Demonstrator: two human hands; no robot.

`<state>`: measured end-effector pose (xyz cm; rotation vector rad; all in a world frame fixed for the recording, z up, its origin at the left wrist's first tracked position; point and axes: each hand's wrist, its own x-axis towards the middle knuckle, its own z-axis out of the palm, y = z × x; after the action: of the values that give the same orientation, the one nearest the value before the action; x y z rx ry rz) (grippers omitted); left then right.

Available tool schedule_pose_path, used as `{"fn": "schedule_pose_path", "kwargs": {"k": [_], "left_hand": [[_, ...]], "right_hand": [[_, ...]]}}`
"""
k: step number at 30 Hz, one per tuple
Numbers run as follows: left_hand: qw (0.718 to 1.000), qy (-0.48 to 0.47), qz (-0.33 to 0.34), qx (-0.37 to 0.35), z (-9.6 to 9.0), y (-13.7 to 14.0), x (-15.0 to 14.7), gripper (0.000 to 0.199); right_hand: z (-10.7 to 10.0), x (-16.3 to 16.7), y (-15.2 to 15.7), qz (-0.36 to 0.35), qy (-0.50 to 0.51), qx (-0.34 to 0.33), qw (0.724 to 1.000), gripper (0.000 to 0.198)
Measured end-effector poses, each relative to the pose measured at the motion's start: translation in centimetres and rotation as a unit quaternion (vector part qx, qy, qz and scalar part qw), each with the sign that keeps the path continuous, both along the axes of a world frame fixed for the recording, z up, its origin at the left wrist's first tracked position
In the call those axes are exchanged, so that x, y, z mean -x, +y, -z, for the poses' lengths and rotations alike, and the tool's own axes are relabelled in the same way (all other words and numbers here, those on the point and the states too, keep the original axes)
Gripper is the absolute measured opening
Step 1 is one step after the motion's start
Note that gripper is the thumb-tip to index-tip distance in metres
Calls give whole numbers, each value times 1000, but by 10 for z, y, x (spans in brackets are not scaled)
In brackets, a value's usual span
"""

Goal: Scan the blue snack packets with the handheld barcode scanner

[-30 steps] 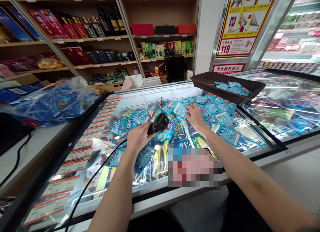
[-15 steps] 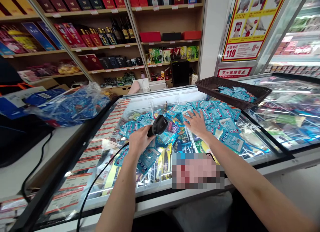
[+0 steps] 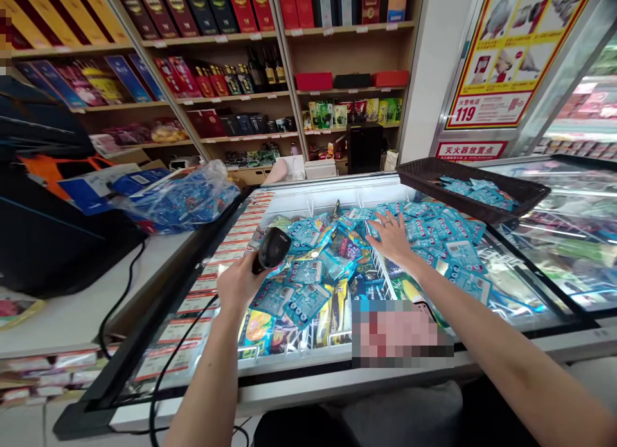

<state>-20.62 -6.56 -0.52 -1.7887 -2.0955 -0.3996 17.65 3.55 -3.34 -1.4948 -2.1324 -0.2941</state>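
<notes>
My left hand (image 3: 240,281) is wrapped around the handle of a black corded barcode scanner (image 3: 276,246), held above the left part of a glass-edged chest freezer (image 3: 332,363). Beneath the scanner lie blue flat packets (image 3: 308,304), loosely strewn over other frozen goods. My right hand (image 3: 391,240) has its fingers spread over more blue packets (image 3: 436,227) beside a white wire divider (image 3: 380,267). It wears a ring. Whether its fingertips press on a packet I cannot tell. A blurred-out phone-like object (image 3: 402,334) lies at the freezer's near edge.
A brown woven tray (image 3: 525,193) with some blue packets sits on the freezer's far right. At left, a clear plastic bag (image 3: 183,196) of blue packets stands by a dark bag (image 3: 58,235). The scanner's cable (image 3: 166,363) hangs over the near edge. Stocked shelves (image 3: 231,97) line the back.
My left hand has moved left with the scanner, uncovering packets in the middle. My right hand stays over the packets, shifted slightly. The whole view has swung left, so the scene sits further right.
</notes>
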Motion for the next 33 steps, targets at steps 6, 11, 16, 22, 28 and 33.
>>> {"fn": "schedule_pose_path", "kwargs": {"k": [6,11,16,22,28,33], "left_hand": [[997,-47,-33,-60,12,-9,21,46],[995,-63,-30,-68,11,-12,26,44],[987,-92,-93,-92,6,-11,27,41],[988,-102,-86,-81,13,-7,38,43],[988,-103,-80,-79,14,-7,38,43],[990,-97,-66,-85,14,-8,34,41]], "right_hand": [[-15,79,13,-167,18,87,982,61],[-16,152,24,-209,39,134,968,74],[-24,208,38,-188,60,192,961,82],[-32,264,44,-192,-8,275,942,86],[-29,261,36,-198,-70,266,941,86],[-22,205,19,-197,-70,208,955,80]]}}
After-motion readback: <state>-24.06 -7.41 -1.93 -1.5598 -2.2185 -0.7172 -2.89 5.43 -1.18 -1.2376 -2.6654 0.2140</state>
